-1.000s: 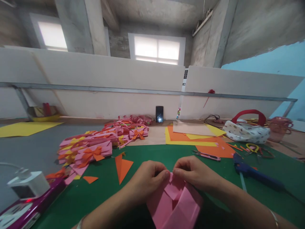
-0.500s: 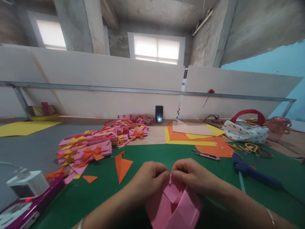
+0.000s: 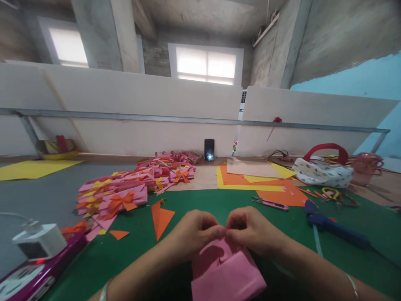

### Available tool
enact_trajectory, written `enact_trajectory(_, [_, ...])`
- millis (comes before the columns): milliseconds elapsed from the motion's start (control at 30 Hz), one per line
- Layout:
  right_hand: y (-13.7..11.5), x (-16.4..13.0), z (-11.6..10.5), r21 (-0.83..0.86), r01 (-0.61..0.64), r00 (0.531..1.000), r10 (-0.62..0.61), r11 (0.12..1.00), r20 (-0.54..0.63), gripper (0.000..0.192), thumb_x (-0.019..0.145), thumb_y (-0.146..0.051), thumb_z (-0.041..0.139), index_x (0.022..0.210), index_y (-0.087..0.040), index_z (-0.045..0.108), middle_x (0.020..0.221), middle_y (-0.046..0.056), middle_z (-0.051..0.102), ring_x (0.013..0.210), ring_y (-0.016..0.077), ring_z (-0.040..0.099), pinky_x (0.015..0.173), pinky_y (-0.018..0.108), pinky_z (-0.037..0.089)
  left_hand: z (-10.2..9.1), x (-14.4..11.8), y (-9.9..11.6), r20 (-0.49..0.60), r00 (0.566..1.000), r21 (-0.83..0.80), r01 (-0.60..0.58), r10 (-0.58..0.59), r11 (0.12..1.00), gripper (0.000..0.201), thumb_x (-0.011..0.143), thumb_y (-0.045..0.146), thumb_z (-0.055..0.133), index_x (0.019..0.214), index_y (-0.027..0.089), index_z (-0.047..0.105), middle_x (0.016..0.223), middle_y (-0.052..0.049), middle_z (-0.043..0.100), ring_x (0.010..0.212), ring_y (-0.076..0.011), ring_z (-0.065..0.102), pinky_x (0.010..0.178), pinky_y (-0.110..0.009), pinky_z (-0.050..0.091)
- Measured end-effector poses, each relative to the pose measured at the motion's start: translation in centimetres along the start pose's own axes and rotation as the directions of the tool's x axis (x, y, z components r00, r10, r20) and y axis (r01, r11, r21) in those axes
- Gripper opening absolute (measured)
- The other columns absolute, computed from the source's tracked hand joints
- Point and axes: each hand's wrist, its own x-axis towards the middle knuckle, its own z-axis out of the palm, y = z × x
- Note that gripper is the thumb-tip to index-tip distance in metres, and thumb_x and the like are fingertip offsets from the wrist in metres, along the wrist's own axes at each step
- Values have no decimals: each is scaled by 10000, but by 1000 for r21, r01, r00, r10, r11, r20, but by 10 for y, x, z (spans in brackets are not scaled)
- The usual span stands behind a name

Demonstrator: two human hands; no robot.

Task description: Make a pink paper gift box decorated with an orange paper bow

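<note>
My left hand (image 3: 193,232) and my right hand (image 3: 250,230) meet thumb to thumb over a folded pink paper piece (image 3: 224,274) above the green mat (image 3: 131,255). Both hands pinch its far edge with thumbs and forefingers. The pink piece shows a rounded fold at the top and a flat flap turned toward me. Each wrist carries a thin bangle.
A heap of pink paper pieces with orange and yellow bows (image 3: 125,190) lies to the left. Orange triangles (image 3: 160,217), orange and yellow sheets (image 3: 250,179), a small cutter (image 3: 271,203), a blue glue gun (image 3: 332,225), a patterned bag (image 3: 322,171), a phone (image 3: 209,149) and a power strip (image 3: 34,267) lie around.
The pink piece has been folded over: the inner flaps seen earlier are now covered by a flat flap turned toward me. Both hands stayed in nearly the same place.
</note>
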Motion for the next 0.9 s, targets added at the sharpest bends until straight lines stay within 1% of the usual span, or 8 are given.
enact_trajectory(100, [0,3,-6,135,-33,994,47,990,-103,57,616,-123,548,564,-143,562,466,-36,538,441,76,466,417,178,324,-8,3,1,-175,983,-131,36,-59,991,376,657,398,601,928,137,618,773,-28,632,723,-161,560,625,-251,412])
enact_trajectory(167, [1,5,-10,190,-33,988,61,981,-145,59,632,-146,562,573,-147,560,461,-38,532,433,74,465,420,181,328,-13,4,1,-241,960,-229,88,-144,969,419,605,336,645,958,120,578,756,-37,632,705,-169,578,619,-267,431])
enact_trajectory(233, [3,7,-13,196,-20,989,48,980,-138,106,671,-204,579,585,-143,567,479,-36,521,443,72,455,430,186,331,-13,5,1,-219,954,-324,126,-204,937,313,574,269,641,841,121,570,671,-18,614,621,-152,566,558,-256,426])
enact_trajectory(333, [5,8,-16,112,41,997,-33,993,-71,242,757,-301,545,591,-130,589,551,-11,539,516,86,473,479,200,356,-9,5,1,-170,966,-402,113,-195,908,171,554,208,606,697,144,537,597,9,596,559,-130,546,512,-236,408])
enact_trajectory(467, [3,6,-13,23,93,995,-93,995,-24,182,759,-290,564,768,-128,647,702,20,610,632,117,519,530,203,383,0,5,2,-138,981,-383,76,-139,921,127,555,180,575,675,154,542,562,33,577,531,-124,538,482,-225,391])
enact_trajectory(667, [1,7,-8,0,94,993,-94,996,-70,155,739,-239,569,821,-126,637,704,11,593,603,103,493,506,191,368,7,2,7,-160,986,-345,-18,-40,938,138,589,159,559,727,149,565,624,30,579,604,-123,545,538,-222,410])
enact_trajectory(767, [1,7,-9,-12,116,992,-117,993,-45,82,711,-203,577,734,-136,618,620,-27,528,564,87,454,484,180,337,8,1,8,-158,987,-311,-28,-23,950,145,606,151,547,749,153,567,640,29,582,614,-123,547,547,-225,408])
enact_trajectory(900, [1,6,-11,-43,111,989,-115,993,-94,70,676,-138,554,606,-146,553,536,-57,435,523,74,388,455,181,280,7,3,5,-183,981,-422,-13,-71,907,181,583,170,608,734,162,509,626,42,558,571,-102,520,515,-213,391])
